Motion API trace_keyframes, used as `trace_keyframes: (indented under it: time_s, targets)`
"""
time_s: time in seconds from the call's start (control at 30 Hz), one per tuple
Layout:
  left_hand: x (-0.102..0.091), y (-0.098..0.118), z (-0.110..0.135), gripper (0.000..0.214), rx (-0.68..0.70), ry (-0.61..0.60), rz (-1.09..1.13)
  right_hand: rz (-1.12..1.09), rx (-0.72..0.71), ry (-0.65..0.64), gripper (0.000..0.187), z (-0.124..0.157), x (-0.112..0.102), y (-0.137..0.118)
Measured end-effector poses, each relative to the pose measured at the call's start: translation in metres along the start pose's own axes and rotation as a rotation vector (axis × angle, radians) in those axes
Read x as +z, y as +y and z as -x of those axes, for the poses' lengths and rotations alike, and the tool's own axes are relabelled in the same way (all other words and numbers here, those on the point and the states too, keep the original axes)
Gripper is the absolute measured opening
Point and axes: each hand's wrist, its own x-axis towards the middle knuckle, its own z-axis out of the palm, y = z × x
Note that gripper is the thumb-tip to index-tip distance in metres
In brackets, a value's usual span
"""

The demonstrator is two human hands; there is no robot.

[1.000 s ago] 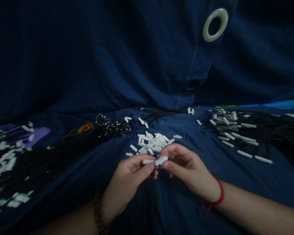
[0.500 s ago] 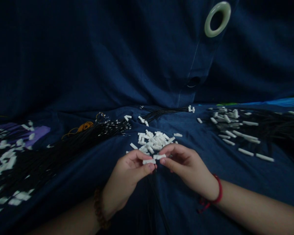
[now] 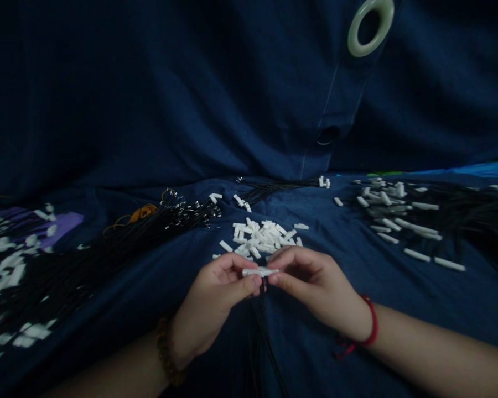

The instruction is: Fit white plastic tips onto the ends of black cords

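In the head view my left hand [image 3: 219,298] pinches a small white plastic piece [image 3: 251,272] between thumb and fingers. Black cords [image 3: 262,326] hang down below the fingertips. My right hand [image 3: 311,282] grips a second white plastic piece [image 3: 270,271] by its right end. The two pieces meet end to end in one line; whether they are locked together I cannot tell. Just beyond the fingers lies a loose pile of white plastic pieces [image 3: 265,235].
Dark blue cloth [image 3: 327,232] covers the surface and hangs behind. Bundles of black cords with white ends lie at left [image 3: 66,271] and right [image 3: 398,207]. An orange string [image 3: 143,213] rests on the left bundle; another cord bundle [image 3: 282,189] lies at the back.
My right hand has brought its white piece left and slightly down against the one in my left hand. The gap and height offset between them have closed.
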Motion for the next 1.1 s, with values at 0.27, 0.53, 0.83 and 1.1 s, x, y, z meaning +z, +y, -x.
trace_keyframes:
  time_s: [0.27,0.53,0.83,1.1]
  targets:
    - [0.0017,0.0001,-0.0006,0.025,-0.028,-0.037,-0.036,-0.02,0.059,-0.017,0.015,-0.003,-0.0003,0.0043]
    - [-0.0002,-0.0013,-0.0022,0.024,-0.026,-0.016,-0.027,-0.03,-0.022,-0.013,0.01,-0.0045,0.0006,0.0049]
    - [0.0019,0.0032,-0.0005,0.015,-0.034,0.002,0.047,-0.064,-0.009,-0.049,0.012,-0.0006,-0.0004,0.0051]
    - [-0.0025,0.0005,-0.0009,0.011,0.027,-0.009,0.021,-0.172,0.034,-0.066,0.012,-0.0005,0.0021,-0.001]
